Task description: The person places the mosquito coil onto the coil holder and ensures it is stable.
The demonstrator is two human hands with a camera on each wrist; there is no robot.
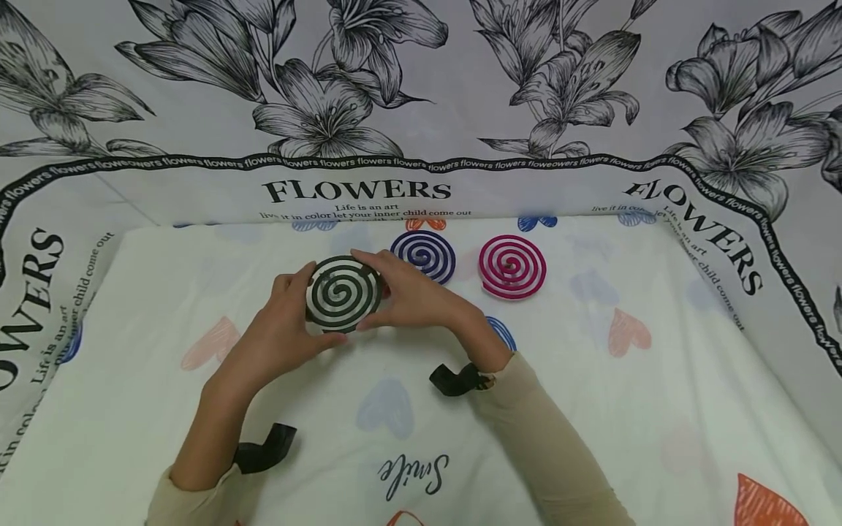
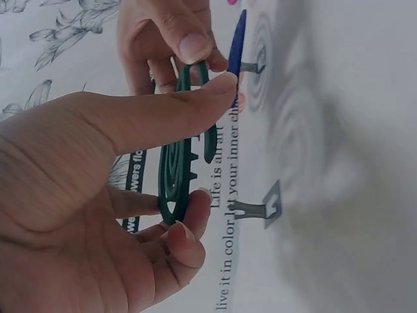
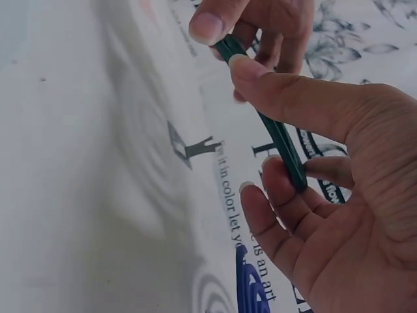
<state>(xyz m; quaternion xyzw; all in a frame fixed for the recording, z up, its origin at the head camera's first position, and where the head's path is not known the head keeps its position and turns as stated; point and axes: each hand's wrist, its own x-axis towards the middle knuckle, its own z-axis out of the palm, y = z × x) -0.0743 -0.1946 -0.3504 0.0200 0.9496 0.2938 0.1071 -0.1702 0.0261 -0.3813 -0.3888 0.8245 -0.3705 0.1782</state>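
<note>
1. Two bare hands: the left hand [image 1: 279, 332] and the right hand [image 1: 421, 296] each pinch an edge of the same thing, thumb on the near side, fingers beyond.
2. One dark green coil [image 1: 340, 291], a flat spiral strip, lies between them, lifted off the cloth; the left wrist view shows part of a turn hanging apart from the rest.
3. One bare stand [image 2: 251, 210] below the hands, thin and metallic-looking, with a forked top and square base – hidden in the head view.
4. One blue coil [image 1: 423, 256], just beyond the right hand, partly covered by it; the left wrist view shows a second stand [image 2: 253, 67] beneath it.
5. One magenta coil [image 1: 508, 267], right of the right hand – apart.
6. White cloth [image 1: 559, 424], softly creased and heart-printed, under everything.
</note>
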